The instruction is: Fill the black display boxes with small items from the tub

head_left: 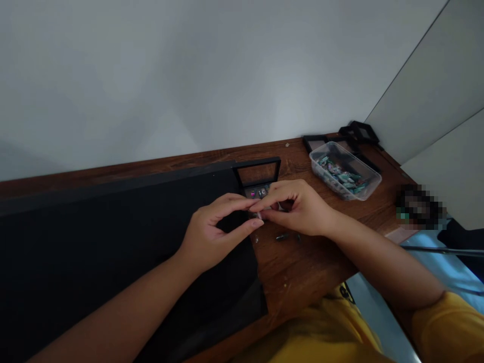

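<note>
My left hand and my right hand meet at their fingertips over the wooden tabletop. Between the fingertips is a small, pale, shiny piece, too small and partly covered to name. Both hands are closed in a pinch around it. Just behind the fingers stands a black-framed case with its clear-windowed lid raised. In its lower part lie small shiny pieces, one pinkish; my right hand hides part of it. A small dark greenish piece lies on the wood below my right hand.
A black sheet covers the left of the wooden table. On the right, a clear plastic tub holds many small greenish wrapped-looking pieces. Behind it lie flat black-framed cases. A pale wall rises along the back edge.
</note>
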Motion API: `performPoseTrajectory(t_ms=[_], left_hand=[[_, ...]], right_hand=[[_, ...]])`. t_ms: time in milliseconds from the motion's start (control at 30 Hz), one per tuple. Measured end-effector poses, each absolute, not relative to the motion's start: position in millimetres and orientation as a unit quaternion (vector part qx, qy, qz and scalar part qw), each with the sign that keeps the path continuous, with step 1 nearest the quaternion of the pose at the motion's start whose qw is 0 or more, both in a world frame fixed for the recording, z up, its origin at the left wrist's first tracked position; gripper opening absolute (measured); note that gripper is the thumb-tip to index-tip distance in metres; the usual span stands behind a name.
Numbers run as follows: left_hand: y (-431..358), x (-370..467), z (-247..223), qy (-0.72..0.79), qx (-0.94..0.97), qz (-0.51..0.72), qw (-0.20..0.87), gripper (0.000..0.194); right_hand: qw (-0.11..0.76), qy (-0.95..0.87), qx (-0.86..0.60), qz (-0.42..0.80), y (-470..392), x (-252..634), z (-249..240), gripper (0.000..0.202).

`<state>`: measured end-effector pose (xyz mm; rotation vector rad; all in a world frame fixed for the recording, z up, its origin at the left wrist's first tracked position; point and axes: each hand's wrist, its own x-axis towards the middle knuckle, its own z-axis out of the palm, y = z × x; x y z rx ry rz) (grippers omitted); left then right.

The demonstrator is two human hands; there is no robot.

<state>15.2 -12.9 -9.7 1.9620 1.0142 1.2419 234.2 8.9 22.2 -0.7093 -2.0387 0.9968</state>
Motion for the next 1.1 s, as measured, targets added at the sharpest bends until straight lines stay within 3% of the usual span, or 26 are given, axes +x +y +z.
performPoseTrajectory(t_ms=[733,967,1100], left_hand=[[-11.6,11.4,-7.6,0.362,0.741,0.470,0.315,0.008],[-10.9,12.5,-4.7,0.375,0.745,0.450,0.319,0.014],[-10.9,13.0,-4.9,0.371,0.744,0.458,0.315,0.012]], right_hand=[[0.399,-0.837,-0.243,0.286,4.2,232.3,26.7,0.015],[0.390,-0.799,-0.266,0.372,2.5,228.4,19.8,0.010],[0.376,-0.752,-0.290,0.457,1.4,226.5,18.9,0.019]])
